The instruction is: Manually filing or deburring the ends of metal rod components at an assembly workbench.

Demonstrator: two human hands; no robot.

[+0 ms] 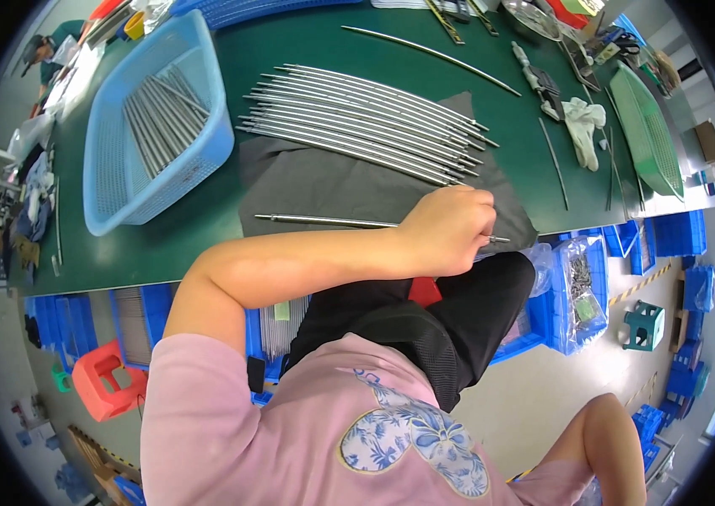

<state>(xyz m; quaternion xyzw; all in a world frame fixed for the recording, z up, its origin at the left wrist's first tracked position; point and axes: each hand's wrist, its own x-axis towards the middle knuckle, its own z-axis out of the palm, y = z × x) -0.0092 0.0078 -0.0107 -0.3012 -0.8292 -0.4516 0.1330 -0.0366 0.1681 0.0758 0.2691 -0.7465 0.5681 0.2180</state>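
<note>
My left hand (450, 229) reaches across from the left, closed in a fist around a slim metal rod (323, 221) near its right end. This rod lies crosswise at the table's near edge, over a dark grey cloth (290, 187); the fist hides part of it. Just beyond, several similar metal rods (357, 114) lie side by side in a row, partly on the cloth. Only my right arm (610, 438) shows, bent at the elbow at lower right; its hand is out of view.
A light blue basket (221, 118) with several metal rods stands left on the green table (298, 34). One separate rod (433, 55) lies at the back. Toward the right are a micrometer-like tool (536, 80), a white glove (583, 131) and a green basket (644, 135). Blue bins (543, 339) sit below the edge.
</note>
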